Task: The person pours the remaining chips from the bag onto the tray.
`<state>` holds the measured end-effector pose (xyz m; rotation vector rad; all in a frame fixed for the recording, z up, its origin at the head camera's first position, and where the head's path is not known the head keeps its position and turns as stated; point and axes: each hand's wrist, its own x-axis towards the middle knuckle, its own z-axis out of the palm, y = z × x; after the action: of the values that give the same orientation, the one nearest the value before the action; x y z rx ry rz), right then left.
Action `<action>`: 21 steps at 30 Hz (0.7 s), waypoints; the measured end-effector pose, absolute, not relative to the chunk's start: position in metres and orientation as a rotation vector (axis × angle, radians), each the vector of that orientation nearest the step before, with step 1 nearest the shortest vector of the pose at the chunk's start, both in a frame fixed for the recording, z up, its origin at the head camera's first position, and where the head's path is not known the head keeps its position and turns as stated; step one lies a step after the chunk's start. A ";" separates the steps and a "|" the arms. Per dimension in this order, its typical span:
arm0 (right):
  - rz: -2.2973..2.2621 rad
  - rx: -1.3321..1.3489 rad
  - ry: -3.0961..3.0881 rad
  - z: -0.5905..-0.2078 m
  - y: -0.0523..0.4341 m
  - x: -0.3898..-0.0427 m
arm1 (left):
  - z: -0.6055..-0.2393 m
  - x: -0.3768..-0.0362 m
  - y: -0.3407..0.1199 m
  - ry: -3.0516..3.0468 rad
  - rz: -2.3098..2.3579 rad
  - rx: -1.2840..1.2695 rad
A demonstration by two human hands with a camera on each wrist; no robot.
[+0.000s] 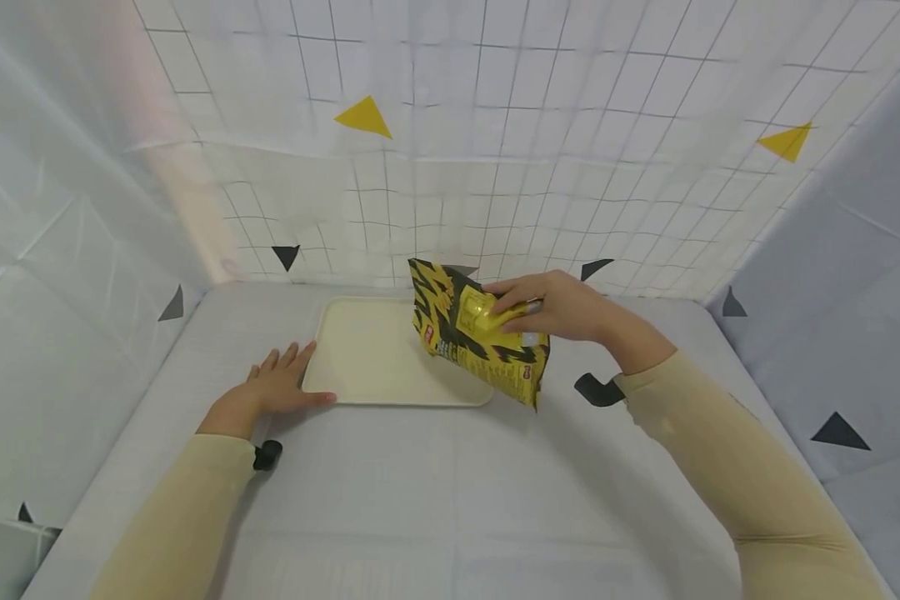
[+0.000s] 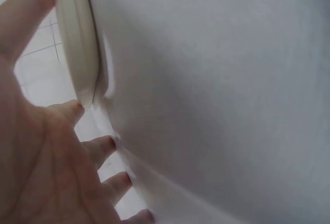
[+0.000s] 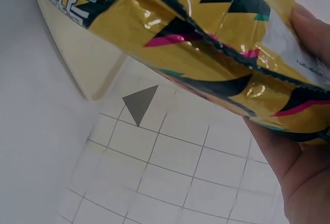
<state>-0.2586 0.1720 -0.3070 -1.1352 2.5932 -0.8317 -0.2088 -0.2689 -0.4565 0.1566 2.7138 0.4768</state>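
Head view shows the right hand gripping a yellow-and-black snack bag, fingers curled over its upper side, holding it tilted above the right edge of a cream tray. Its lower corner hangs past the tray's near right corner. Flat and spread, the left hand rests on the grey table, fingertips touching the tray's near left corner. Gridded white sheeting backs the table.
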 end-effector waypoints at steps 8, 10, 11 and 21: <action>-0.810 -1.088 2.639 -0.303 0.175 -0.257 | -0.462 -0.212 -0.270 2.716 0.461 0.153; -0.817 -1.073 2.623 -0.302 0.176 -0.257 | -0.462 -0.212 -0.269 2.715 0.464 0.151; -0.824 -1.064 2.609 -0.302 0.176 -0.257 | -0.461 -0.212 -0.269 2.716 0.464 0.152; -0.798 -0.990 2.599 -0.303 0.172 -0.259 | -0.458 -0.209 -0.268 2.714 0.463 0.159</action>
<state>-0.2590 0.1723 -0.3025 -0.9896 2.5992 -0.7976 -0.2094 -0.2684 -0.4577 0.1587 2.7138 0.4630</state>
